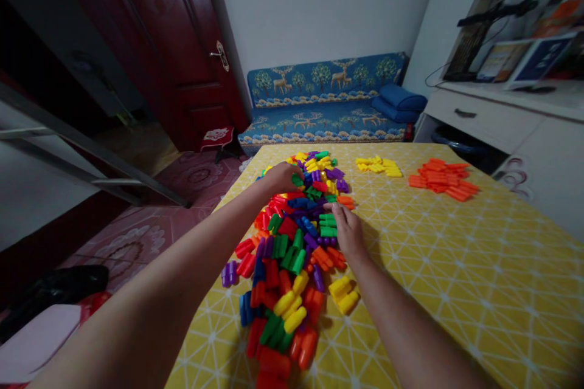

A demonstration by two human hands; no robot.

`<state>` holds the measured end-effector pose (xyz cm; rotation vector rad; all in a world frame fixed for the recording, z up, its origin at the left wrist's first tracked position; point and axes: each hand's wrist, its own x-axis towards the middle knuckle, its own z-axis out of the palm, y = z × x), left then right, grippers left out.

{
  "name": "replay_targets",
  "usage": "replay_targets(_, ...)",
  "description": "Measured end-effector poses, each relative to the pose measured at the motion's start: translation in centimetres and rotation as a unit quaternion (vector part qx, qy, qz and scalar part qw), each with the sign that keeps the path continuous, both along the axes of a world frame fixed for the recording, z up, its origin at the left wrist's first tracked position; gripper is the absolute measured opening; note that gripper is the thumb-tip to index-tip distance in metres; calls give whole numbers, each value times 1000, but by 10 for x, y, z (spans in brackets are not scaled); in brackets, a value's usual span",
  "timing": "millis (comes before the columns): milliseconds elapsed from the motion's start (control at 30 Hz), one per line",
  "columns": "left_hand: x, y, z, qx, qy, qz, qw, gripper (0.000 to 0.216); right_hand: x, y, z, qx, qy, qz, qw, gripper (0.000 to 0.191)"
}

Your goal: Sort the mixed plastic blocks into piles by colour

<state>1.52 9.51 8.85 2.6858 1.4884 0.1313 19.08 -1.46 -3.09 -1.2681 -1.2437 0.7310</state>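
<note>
A long heap of plastic building blocks [287, 245] in red, green, blue, purple, orange and yellow runs down the yellow tablecloth. My left hand [283, 177] reaches over the far part of the heap, its fingers closed on a green block [297, 180]. At the heap's right side is my right hand [348, 230], its fingers stretched toward the pile and apart, with nothing plainly held. Right beside its fingers lies a ribbed green block [327, 225], and an orange block [345, 201] sits just beyond them.
On the patterned tablecloth [433, 255], a small yellow block pile [378, 165] and a larger orange pile [443, 179] lie toward the far right. A blue sofa [314, 115] stands behind the table. White drawers [488, 118] are at right, a dark red door [182, 30] at left.
</note>
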Motion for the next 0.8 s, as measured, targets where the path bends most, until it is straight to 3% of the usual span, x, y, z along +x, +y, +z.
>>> replay_targets(100,13,-2,1,-19,-2,-80,997,44,0,0,1,-12,-9,-15,1000,53)
replay_targets(200,29,-3,-4,-37,39,-100,994,47,1,-1,2,-22,-16,-26,999,54)
replay_targets(333,44,-4,-9,-50,102,-95,989,43,1,-1,3,-26,-21,-37,999,51)
replay_targets(500,58,-9,-7,-59,140,-63,986,55,1,-3,6,-29,-29,-45,998,50)
replay_targets(667,73,-17,-17,-26,119,-23,992,46,2,-3,5,-28,-18,-35,999,49)
replay_targets(800,63,-19,-21,2,82,-25,996,41,3,-1,3,-30,-14,-29,999,49)
